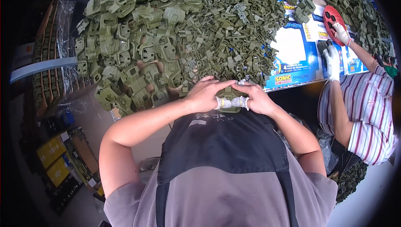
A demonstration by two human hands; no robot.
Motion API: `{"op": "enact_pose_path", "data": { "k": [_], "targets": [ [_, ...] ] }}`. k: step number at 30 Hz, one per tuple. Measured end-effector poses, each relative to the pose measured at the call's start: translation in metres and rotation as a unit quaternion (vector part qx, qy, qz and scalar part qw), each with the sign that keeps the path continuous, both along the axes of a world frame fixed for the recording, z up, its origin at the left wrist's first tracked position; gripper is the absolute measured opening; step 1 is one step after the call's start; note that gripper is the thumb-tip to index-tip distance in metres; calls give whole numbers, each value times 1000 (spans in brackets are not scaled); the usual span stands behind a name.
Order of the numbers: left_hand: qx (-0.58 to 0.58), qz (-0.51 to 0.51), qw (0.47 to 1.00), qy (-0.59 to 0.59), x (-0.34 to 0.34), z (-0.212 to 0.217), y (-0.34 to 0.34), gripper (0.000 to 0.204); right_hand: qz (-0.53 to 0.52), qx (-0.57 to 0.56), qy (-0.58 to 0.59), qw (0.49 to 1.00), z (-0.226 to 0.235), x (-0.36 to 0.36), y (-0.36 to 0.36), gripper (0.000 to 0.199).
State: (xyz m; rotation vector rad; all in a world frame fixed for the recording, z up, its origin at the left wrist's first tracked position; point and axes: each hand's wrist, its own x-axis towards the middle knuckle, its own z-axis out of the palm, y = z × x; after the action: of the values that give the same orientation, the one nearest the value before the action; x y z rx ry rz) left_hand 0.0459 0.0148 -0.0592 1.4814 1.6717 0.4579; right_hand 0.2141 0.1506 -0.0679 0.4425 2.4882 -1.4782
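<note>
Olive-green plastic part (229,94), blocky, mostly hidden, pinched between left hand (204,94) and right hand (257,97), taped fingers (220,102) pressed together

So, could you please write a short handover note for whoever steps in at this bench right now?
Left hand and right hand: both closed around one olive-green plastic part at the near table edge, thumbs taped white.
Parts: a big heap of olive-green plastic parts covers the table beyond the hands.
Nearby: a co-worker in white gloves handles a red piece over blue printed cartons.
Done: one part picked up.
Left: the heap.
</note>
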Motion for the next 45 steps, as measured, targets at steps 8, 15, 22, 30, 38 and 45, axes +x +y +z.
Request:
{"op": "enact_pose_path", "data": {
  "k": [8,15,22,30,38,45],
  "targets": [
    [-31,4,999,-16,1,6,5,66,-36,-20,-16,999,0,4,-3,53],
    [-77,-48,996,-5,-4,9,13,69,-39,18,39,998,-9,17,-8,55],
    [-53,-64,996,-37,-12,1,16,68,-58,20,41,997,-2,23,-1,52],
    [-74,-32,997,-11,-9,-4,15,70,-118,-157,-35,980,-16,2,0,47],
    [101,63,991,-54,-57,56,32,93,-216,-305,57,926,-22,25,25,53],
    [104,265,903,-323,-35,29,51,85,-328,-319,122,881,-45,42,38,59]
  ]
}}
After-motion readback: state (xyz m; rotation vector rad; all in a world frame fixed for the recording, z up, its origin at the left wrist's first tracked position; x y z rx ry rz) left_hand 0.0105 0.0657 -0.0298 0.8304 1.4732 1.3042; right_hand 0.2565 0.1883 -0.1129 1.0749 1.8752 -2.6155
